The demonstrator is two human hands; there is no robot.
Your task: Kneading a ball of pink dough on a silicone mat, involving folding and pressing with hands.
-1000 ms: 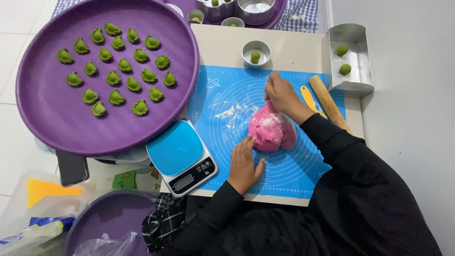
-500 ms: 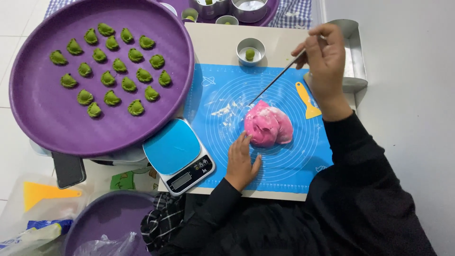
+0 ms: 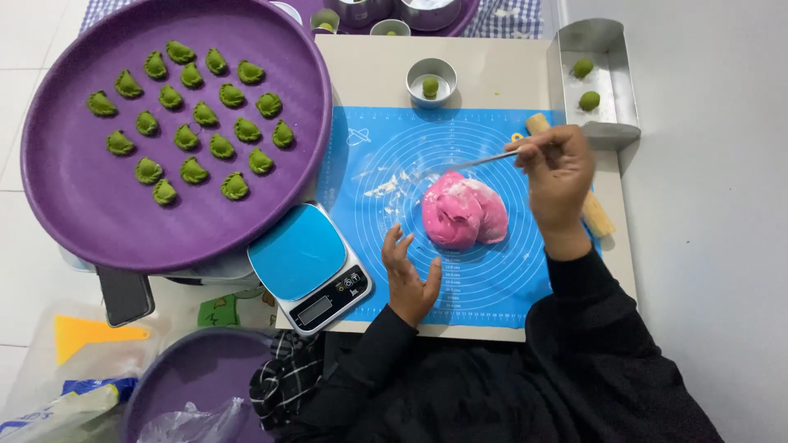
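Right now the right hand (image 3: 560,174) pinches a thin metal stick-like tool (image 3: 476,162), fingers closed round its end; the tool lies nearly level, its tip over the floury patch just above the lump of pink dough (image 3: 464,211). Cannot tell if the tip touches the mat. Pink dough sits near the centre of the blue silicone baking mat with printed circles (image 3: 492,283), on the pale board (image 3: 361,74).

Left hand (image 3: 409,275) lies flat and open on the mat, fingers spread, holding nothing, just left of the dough and apart from it.

Beside the left hand, a small kitchen scale with a blue top (image 3: 309,265) overlaps the mat's lower left corner. Wooden rolling pin (image 3: 593,212) lies mostly hidden under the right hand, at the mat's right edge.

Big round purple tray (image 3: 98,213) to the left carries rows of green folded dumpling shapes (image 3: 190,123). Small round metal cup (image 3: 432,79) above the mat holds one green ball. Rectangular metal tin (image 3: 616,74) at upper right holds two green balls. Second purple tray (image 3: 193,373) at bottom left, part in view, with a yellow plastic scraper (image 3: 90,335) near it.
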